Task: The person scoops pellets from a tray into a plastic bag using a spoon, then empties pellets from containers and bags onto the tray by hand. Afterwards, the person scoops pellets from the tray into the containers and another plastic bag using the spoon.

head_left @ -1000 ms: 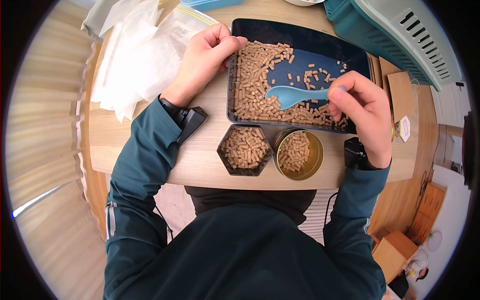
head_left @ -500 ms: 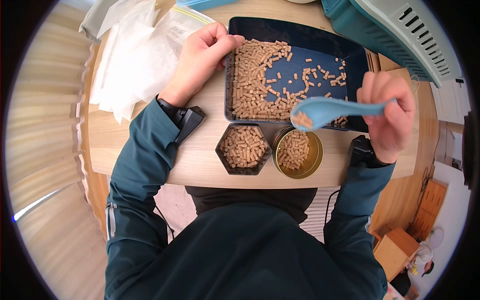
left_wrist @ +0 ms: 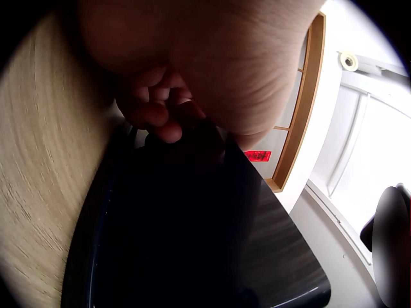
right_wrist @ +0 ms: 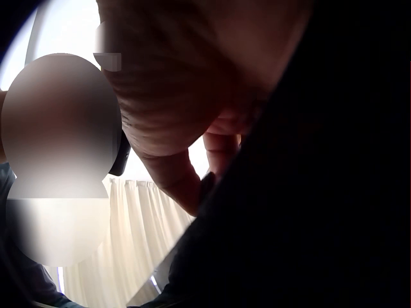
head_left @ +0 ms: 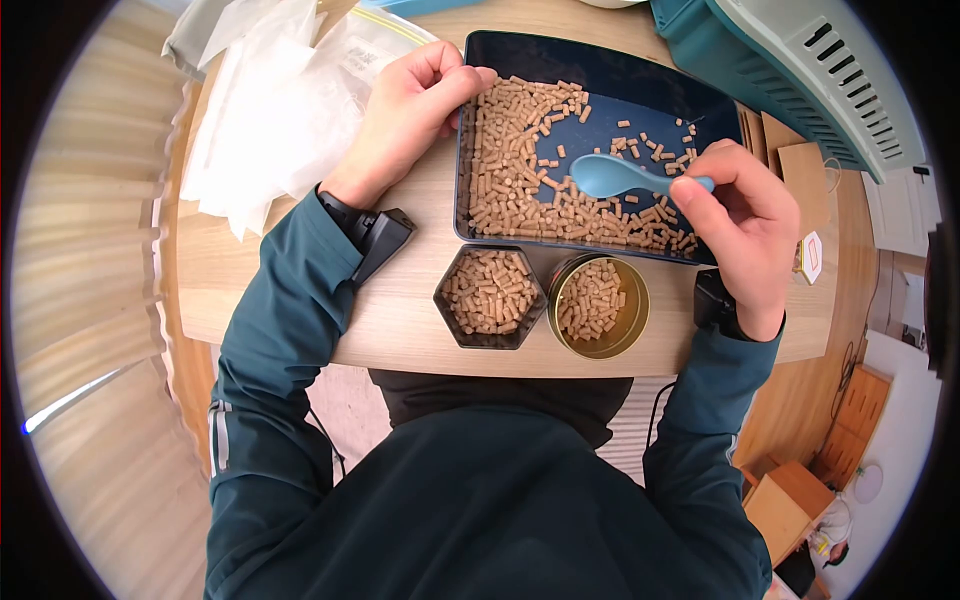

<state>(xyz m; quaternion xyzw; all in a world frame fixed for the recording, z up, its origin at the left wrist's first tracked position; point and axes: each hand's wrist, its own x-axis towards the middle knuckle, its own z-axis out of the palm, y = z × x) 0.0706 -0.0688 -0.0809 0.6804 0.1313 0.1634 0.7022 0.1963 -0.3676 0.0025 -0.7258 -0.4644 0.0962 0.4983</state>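
Observation:
In the head view a dark blue tray [head_left: 640, 105] holds brown pellets [head_left: 510, 180], heaped along its left and near sides. My left hand [head_left: 415, 110] grips the tray's left rim, thumb over the top and fingers curled against the outer wall, as the left wrist view shows. Above the pellets, my right hand [head_left: 745, 220] pinches the handle of a blue spoon [head_left: 605, 177]; no pellets show in the spoon's bowl. In front of the tray, a black hexagonal container [head_left: 455, 325] full of pellets stands beside a round gold tin [head_left: 628, 325] partly filled with them.
Clear plastic bags [head_left: 270, 130] lie at the left of the table. A teal and grey carrier [head_left: 800, 80] with slots stands at the back right, near brown cardboard [head_left: 805, 170]. The table's near edge [head_left: 450, 368] runs just in front of my body.
The spoon was down among the pellets, then rose with some in its bowl toward the near rim and the tin. Now it is back over the tray, none showing. My left hand stays put.

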